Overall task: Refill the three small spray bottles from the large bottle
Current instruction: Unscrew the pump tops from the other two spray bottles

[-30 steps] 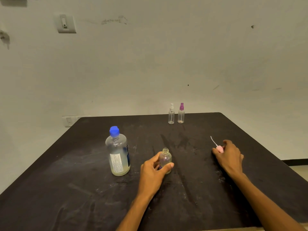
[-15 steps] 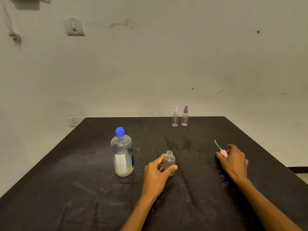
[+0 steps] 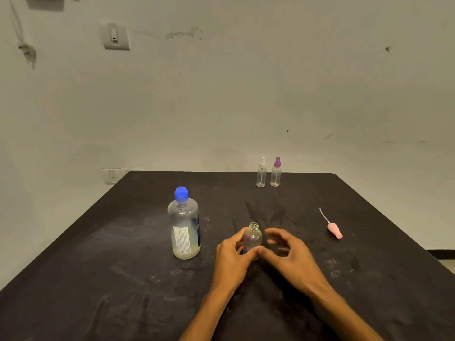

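- Left hand curled around an uncapped small bottle, thumb and fingers pinching its clear body, upright on the dark table.
- Right hand now just beside the same bottle, fingers loosely spread and blurred (half a second ago resting far right on the pink sprayer).
- Pink spray top left lying alone, tube pointing away.
- Large bottle, blue cap on, standing left of the hands.
- White-topped sprayer and purple-topped sprayer side by side at the far edge.
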